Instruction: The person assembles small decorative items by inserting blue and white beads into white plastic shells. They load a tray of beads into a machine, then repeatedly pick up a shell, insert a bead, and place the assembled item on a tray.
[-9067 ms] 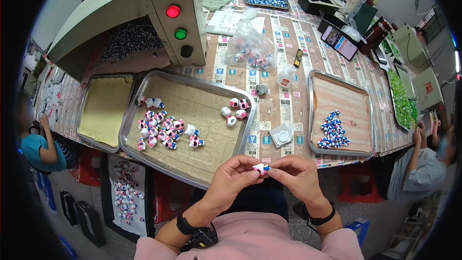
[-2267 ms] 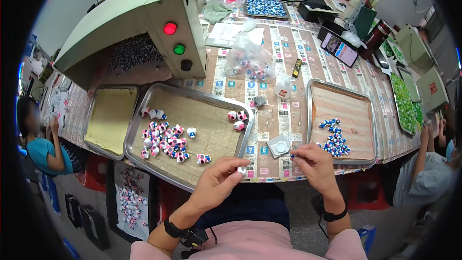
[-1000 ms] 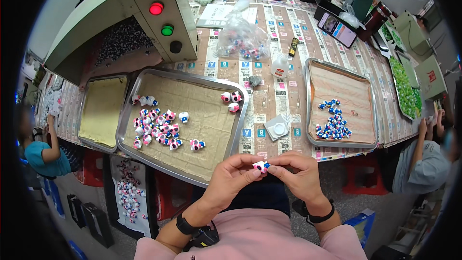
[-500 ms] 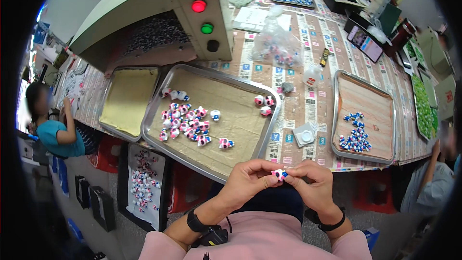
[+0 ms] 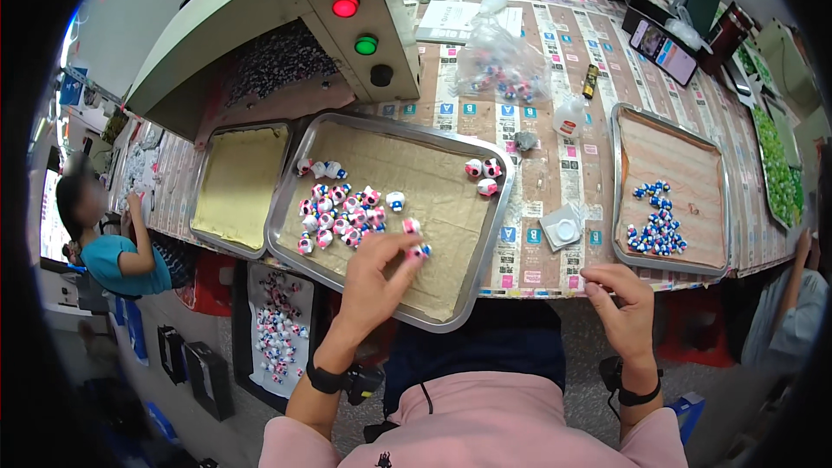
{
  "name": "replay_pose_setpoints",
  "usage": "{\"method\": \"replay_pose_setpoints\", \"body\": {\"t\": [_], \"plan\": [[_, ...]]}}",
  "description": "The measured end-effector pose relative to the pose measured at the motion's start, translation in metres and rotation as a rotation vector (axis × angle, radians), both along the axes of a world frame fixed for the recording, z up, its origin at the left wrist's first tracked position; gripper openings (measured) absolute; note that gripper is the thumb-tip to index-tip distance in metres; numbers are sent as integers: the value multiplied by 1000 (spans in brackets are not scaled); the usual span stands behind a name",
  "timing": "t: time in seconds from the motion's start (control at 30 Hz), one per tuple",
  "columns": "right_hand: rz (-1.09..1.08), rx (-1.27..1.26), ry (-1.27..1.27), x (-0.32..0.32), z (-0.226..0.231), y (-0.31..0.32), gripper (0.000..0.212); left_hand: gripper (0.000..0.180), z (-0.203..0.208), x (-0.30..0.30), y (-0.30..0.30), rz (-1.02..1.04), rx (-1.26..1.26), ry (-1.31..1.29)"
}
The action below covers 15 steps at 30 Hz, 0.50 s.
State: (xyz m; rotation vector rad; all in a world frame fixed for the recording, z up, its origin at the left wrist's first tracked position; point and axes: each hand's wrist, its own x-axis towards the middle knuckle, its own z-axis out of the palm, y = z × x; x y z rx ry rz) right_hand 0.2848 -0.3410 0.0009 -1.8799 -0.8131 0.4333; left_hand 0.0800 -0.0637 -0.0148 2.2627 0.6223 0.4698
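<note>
Half a second ago both hands met over one small pink-and-white piece below the table edge — now they have parted, and the left hand (image 5: 374,282) has reached onto the large metal tray (image 5: 451,295), fingers pinched on that small piece (image 5: 419,250) just right of the heap of pink-and-white pieces (image 5: 338,217). The right hand (image 5: 620,303) hangs loosely curled and empty at the table (image 5: 529,199) edge, right of that tray and just below the smaller tray (image 5: 667,152) of blue pieces (image 5: 654,221).
</note>
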Motion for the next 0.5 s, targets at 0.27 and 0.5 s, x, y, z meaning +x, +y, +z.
{"method": "replay_pose_setpoints", "body": {"t": [0.27, 0.5], "plan": [[-222, -14, -188, 24, 0, -28, 19, 23, -18, 17, 16, 194, 262, -92], [-266, -79, -517, 81, -13, -45, 15, 22, 20, 41, -7, 22, 254, -91]]}}
